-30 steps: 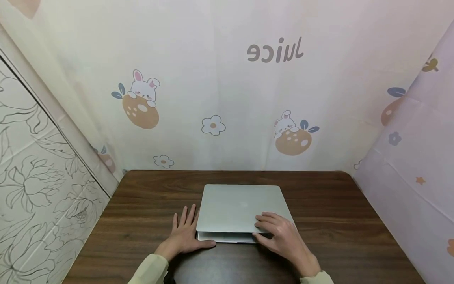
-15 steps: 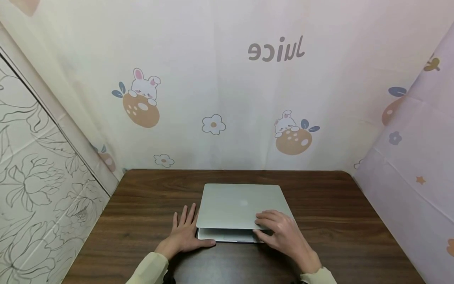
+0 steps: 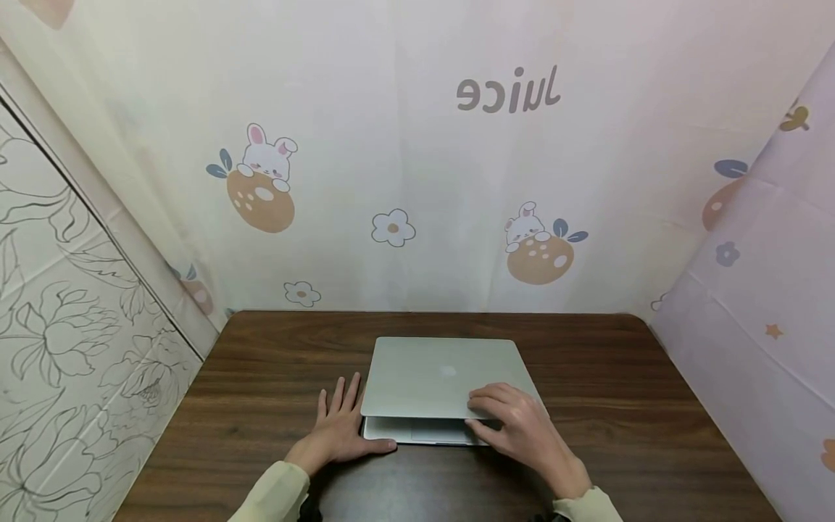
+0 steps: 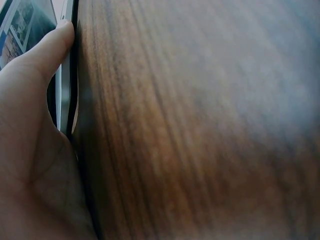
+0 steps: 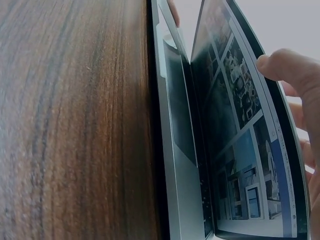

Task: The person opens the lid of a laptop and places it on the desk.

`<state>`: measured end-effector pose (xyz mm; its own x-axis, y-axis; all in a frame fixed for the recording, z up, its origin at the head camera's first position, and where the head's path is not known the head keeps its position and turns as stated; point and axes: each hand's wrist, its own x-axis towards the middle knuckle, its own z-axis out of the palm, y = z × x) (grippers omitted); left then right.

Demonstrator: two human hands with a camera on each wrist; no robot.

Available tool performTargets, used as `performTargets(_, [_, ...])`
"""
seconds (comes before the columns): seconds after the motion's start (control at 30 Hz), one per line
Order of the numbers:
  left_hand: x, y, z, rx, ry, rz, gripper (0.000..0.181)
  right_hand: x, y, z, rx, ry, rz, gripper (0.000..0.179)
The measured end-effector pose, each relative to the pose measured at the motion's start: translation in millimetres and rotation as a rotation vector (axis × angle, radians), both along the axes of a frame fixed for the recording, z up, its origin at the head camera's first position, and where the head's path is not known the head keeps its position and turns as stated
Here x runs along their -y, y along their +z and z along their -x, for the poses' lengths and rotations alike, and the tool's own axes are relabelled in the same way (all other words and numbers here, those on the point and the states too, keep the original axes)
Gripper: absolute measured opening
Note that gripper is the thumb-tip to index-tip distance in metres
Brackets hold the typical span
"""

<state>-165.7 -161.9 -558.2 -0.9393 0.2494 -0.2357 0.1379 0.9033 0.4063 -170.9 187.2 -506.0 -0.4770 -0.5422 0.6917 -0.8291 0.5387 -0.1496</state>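
A silver laptop (image 3: 433, 380) sits on the table with its lid raised slightly at the front, showing a strip of its base (image 3: 390, 429). My right hand (image 3: 522, 428) pinches the lid's front edge near the right corner, thumb under it and fingers on top. In the right wrist view the lit screen (image 5: 245, 130) shows picture tiles, and the thumb touches its border. My left hand (image 3: 335, 433) lies with spread fingers at the laptop's left side. Its thumb (image 4: 56, 44) rests on the front edge of the base, as the left wrist view shows.
The dark wood table (image 3: 274, 377) extends to both sides of the laptop. Behind it hangs a pale printed curtain (image 3: 417, 145), with a flower-line panel (image 3: 72, 326) on the left and another printed cloth (image 3: 750, 304) on the right.
The lid's front edge has risen a little with my right hand, and the gap above the base is wider. My left hand has stayed in place.
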Motion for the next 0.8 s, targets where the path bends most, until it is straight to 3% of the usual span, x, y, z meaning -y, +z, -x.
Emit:
performTargets(0.5, [0.6, -13.0, 3.6, -0.038, 0.015, 0.008, 0.137, -0.7, 3.0, 4.5, 0.013, 0.044, -0.019, 0.012])
performTargets(0.8, [0.8, -4.9, 0.8, -0.024, 0.004, -0.006, 0.134, 0.3, 8.2, 6.3, -0.004, 0.057, -0.014, 0.012])
